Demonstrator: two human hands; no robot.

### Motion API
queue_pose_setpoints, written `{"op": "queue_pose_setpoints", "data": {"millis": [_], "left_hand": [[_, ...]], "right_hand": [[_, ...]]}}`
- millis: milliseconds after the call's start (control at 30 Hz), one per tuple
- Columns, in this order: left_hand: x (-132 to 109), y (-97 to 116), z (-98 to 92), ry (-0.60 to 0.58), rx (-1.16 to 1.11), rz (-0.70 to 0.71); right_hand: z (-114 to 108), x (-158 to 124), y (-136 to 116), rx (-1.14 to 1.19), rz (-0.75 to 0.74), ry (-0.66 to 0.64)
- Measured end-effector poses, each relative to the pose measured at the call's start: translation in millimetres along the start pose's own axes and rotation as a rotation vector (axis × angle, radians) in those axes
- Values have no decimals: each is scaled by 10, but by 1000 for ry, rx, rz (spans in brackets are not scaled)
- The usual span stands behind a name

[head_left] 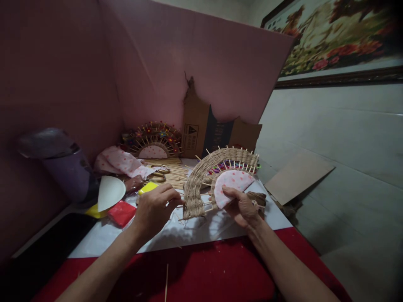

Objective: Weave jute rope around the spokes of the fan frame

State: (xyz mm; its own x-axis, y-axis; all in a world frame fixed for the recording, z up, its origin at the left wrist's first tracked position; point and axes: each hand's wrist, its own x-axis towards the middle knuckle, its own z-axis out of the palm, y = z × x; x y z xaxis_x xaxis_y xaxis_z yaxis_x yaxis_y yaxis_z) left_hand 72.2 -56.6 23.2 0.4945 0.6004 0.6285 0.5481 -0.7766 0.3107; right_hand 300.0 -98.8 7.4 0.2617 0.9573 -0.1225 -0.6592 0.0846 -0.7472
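Observation:
My right hand [241,205] grips a fan-shaped woven piece [195,184] by its half-round centre [231,184], which is covered in white cloth with pink-red dots. Thin sticks spread out from that centre, and a band of brown twine is woven through them in an arch. At the arch's lower left end, my left hand [159,207] has its thumb and fingers pinched together at the edge of the weave. Whether they hold a stick tip or a twine end is too small to make out. The piece is held tilted above the white table cover [217,233].
Behind stands a similar fan [153,151] with small coloured flowers. Scissors [159,174] lie on a bundle of sticks [176,178]. Left are dotted cloth [121,161], a white half-disc [110,193], red [122,214] and yellow packets [147,187], and a purple bin [67,167]. Torn cardboard [195,126] leans behind.

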Motion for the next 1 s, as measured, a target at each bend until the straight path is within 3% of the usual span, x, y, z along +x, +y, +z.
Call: {"op": "queue_pose_setpoints", "data": {"millis": [267,500,1000], "left_hand": [[23,-16,-17,36,-275,-72],[31,21,-82,-110,-529,-282],[8,1,-26,-166,-1043,-295]], "right_hand": [[-29,8,-21,-33,27,-31],[-44,-14,-45,-9,99,-113],[-20,-47,-46,103,179,-161]]}}
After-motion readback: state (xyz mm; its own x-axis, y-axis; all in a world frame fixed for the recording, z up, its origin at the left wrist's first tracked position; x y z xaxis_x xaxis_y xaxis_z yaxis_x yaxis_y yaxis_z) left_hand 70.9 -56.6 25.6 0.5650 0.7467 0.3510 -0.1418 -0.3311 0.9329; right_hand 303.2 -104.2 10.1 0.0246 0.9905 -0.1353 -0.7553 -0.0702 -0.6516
